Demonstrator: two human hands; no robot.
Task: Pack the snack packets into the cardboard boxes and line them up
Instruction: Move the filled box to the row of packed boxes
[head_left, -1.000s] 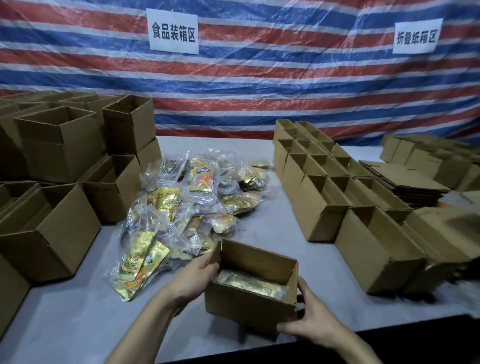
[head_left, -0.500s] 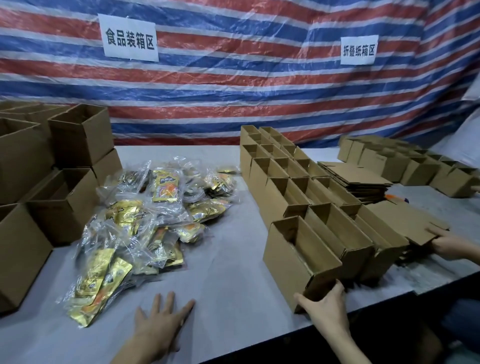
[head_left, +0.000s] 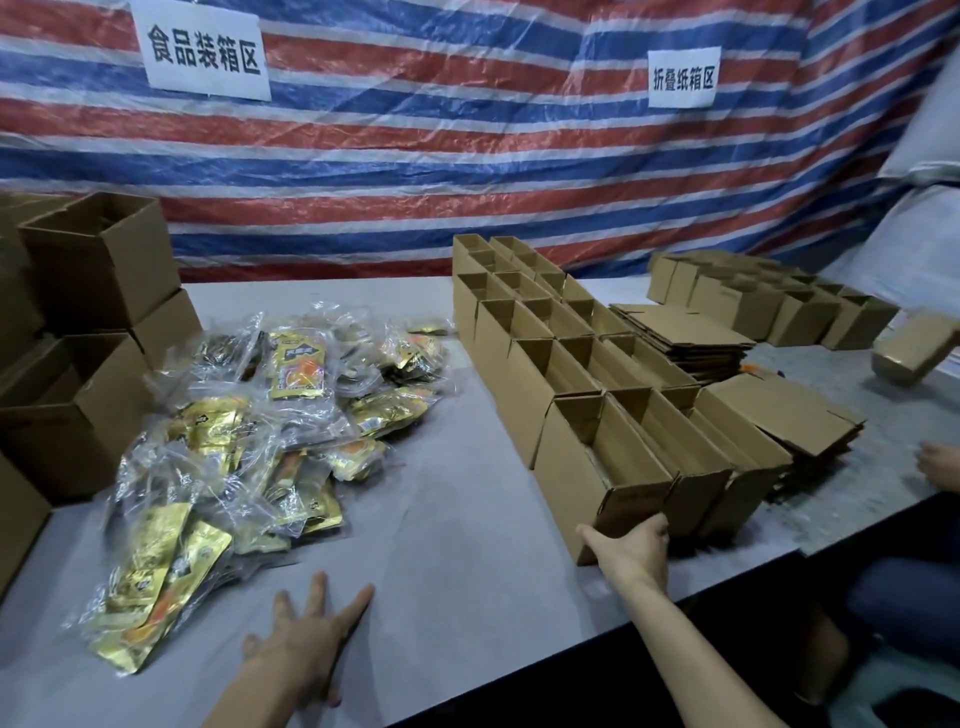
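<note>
A heap of gold and clear snack packets (head_left: 249, 441) lies on the grey table (head_left: 447, 530), left of centre. Open small cardboard boxes (head_left: 540, 332) stand in rows on the right. The nearest box (head_left: 597, 467) closes the front of the left row; its contents are hard to make out. My right hand (head_left: 631, 551) presses against this box's near end, thumb out to the left. Just in front of the packet heap, my left hand (head_left: 306, 639) lies flat on the table with fingers spread, holding nothing.
Larger open boxes (head_left: 98, 260) are stacked along the left edge. Flat folded cartons (head_left: 680, 332) sit in stacks right of the rows. More small boxes (head_left: 769, 301) stand at the far right. Another person's hand (head_left: 940, 462) reaches in at the right. The table's front edge runs close below my hands.
A second ago both hands held the packed box near the table front. It now stands at the near end of the right rows; my left hand let go and rests flat.
</note>
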